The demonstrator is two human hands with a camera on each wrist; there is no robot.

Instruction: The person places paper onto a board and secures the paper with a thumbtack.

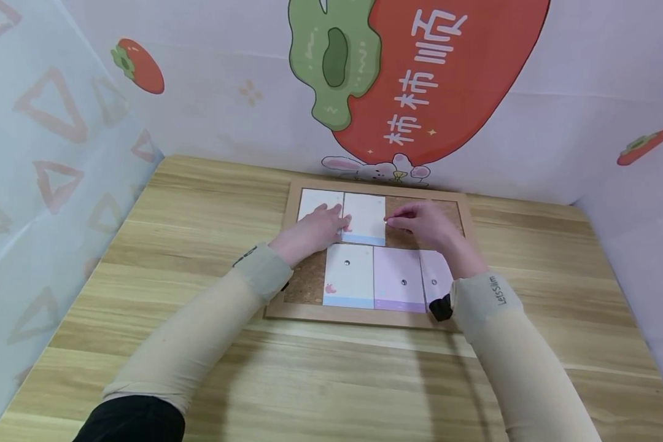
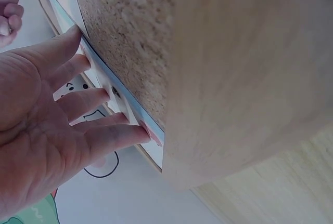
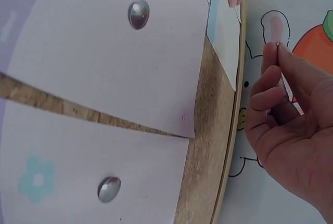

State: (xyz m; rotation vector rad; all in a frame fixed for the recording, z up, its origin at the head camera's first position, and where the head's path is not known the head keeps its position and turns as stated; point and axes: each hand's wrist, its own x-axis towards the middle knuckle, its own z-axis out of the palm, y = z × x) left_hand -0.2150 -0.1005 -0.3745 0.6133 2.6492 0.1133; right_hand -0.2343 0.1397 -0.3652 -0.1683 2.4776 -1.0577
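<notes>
A cork board (image 1: 305, 282) in a wooden frame lies on the table, with paper cards in two rows. My left hand (image 1: 319, 228) rests its spread fingertips on the upper-row white cards, near the seam between them. The second white card (image 1: 367, 215) has a blue strip along its bottom. At this card's right edge, my right hand (image 1: 424, 224) pinches a tiny thumbtack between thumb and forefinger, mostly hidden by the fingertips. In the right wrist view that hand (image 3: 291, 109) has its other fingers curled in.
The lower row holds a white card (image 1: 349, 282) and two purple cards (image 1: 396, 270), each with a silver thumbtack (image 3: 138, 14). The right forearm partly covers the last one. A printed wall sheet (image 1: 226, 123) stands right behind the board. Wooden tabletop (image 1: 331, 380) extends in front.
</notes>
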